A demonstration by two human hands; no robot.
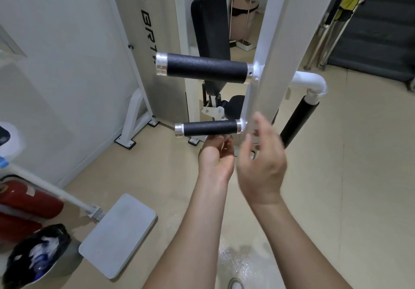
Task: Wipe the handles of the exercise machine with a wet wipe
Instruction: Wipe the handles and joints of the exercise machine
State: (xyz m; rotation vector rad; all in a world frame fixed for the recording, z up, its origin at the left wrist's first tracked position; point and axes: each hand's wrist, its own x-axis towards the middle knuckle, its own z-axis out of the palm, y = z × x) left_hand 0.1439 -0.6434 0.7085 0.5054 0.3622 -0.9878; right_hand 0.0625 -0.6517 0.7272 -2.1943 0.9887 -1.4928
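Lower handle (210, 127) juts just above the curled left hand (215, 157), contents unclear; the right hand (261, 160), spread open, hovers beside, probably to wipe.

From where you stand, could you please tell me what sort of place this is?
Most likely a small gym: a white exercise machine frame, its black upper handle, and a black backrest pad behind.

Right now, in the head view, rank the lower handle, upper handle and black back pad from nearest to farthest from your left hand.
1. Lower handle, just above the left hand.
2. Upper handle, higher up.
3. Black back pad, behind both handles.
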